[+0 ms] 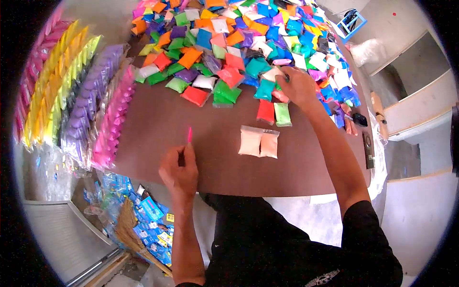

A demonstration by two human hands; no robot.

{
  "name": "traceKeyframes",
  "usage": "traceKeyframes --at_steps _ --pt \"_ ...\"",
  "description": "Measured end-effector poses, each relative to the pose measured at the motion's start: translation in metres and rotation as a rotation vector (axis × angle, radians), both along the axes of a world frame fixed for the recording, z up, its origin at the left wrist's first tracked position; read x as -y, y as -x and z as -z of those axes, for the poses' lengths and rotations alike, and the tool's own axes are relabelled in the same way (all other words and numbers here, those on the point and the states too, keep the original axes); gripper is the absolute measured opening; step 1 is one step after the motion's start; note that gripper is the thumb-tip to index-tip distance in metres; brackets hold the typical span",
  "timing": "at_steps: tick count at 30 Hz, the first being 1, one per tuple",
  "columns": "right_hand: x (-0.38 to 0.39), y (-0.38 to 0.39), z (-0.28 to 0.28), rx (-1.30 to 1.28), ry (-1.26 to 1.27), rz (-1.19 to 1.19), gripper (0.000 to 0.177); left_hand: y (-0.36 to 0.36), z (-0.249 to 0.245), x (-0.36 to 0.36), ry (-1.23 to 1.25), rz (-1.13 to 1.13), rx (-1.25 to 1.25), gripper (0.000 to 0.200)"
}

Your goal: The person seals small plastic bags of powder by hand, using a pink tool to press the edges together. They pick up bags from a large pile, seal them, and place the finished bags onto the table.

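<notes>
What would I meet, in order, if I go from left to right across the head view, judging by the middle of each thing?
Far-left pink packets, yellow packets, purple packets, inner pink packets, left hand holding a thin pink piece, two peach packets, right hand, dark elongated object.

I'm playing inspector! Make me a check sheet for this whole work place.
Surface: brown table, far side heaped with packets.
Job's things: two peach packets side by side in front of a colourful pile; packet rows along the left.
Clutter: small black object near the right edge; blue wrappers and a broom below, left.
Grips: left grip pinches a pink strip; right grip at the pile, hold unclear.
Cables: nothing seen for certain.
Surroundings: pale walls at right.
</notes>
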State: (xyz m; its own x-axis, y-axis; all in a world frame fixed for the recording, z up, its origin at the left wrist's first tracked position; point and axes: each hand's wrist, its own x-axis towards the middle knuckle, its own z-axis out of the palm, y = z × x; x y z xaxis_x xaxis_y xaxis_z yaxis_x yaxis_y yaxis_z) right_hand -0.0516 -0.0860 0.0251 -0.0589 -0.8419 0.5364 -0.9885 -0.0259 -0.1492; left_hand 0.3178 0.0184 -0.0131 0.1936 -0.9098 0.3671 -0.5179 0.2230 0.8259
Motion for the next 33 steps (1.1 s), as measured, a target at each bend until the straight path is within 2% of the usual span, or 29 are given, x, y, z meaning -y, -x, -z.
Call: traceKeyframes --at_steps 2,4,9,13,15,18,19,20,22,25,29,31,33 --pt "0.006 -0.002 -0.004 -0.035 -0.190 0.104 0.031 0.000 -0.002 0.001 0.041 0.001 0.039 0.014" --pt "0.014 0.004 -0.005 -0.028 -0.235 0.132 0.035 0.002 -0.009 -0.001 -0.029 -0.011 0.026 0.015" --pt "0.021 0.013 -0.017 0.177 -0.483 0.156 0.032 0.003 -0.008 -0.001 0.003 -0.005 0.016 0.016" --pt "0.019 0.027 -0.008 0.198 -0.369 0.117 0.033 0.004 -0.007 -0.003 0.001 -0.016 0.025 0.016" --pt "0.014 0.030 -0.004 0.207 -0.318 0.006 0.031 0.005 -0.004 -0.003 -0.013 -0.020 0.012 0.016" --pt "0.014 0.020 0.001 0.271 -0.236 0.049 0.038 0.004 -0.003 -0.003 -0.010 -0.021 0.027 0.016" --pt "0.014 0.017 -0.002 0.246 -0.276 0.060 0.046 0.003 -0.004 -0.003 0.009 -0.022 0.051 0.016" --pt "0.013 0.014 -0.006 0.250 -0.274 0.059 0.046 0.003 -0.004 -0.003 0.011 -0.022 0.055 0.016" --pt "0.012 0.004 -0.015 0.222 -0.441 0.078 0.056 0.002 -0.003 -0.003 0.019 -0.007 0.045 0.016" --pt "0.017 0.004 -0.006 0.211 -0.376 0.087 0.059 0.003 -0.005 -0.002 0.020 -0.004 0.048 0.016" --pt "0.014 0.009 -0.007 0.242 -0.270 0.070 0.052 0.002 0.003 -0.001 0.000 -0.019 0.019 0.015" --pt "0.006 0.016 -0.015 0.415 -0.112 -0.005 0.042 0.001 0.003 -0.001 0.021 -0.007 0.010 0.015" --pt "-0.011 0.020 -0.022 0.447 -0.015 -0.013 0.036 0.002 0.003 -0.002 0.013 -0.015 0.006 0.015"
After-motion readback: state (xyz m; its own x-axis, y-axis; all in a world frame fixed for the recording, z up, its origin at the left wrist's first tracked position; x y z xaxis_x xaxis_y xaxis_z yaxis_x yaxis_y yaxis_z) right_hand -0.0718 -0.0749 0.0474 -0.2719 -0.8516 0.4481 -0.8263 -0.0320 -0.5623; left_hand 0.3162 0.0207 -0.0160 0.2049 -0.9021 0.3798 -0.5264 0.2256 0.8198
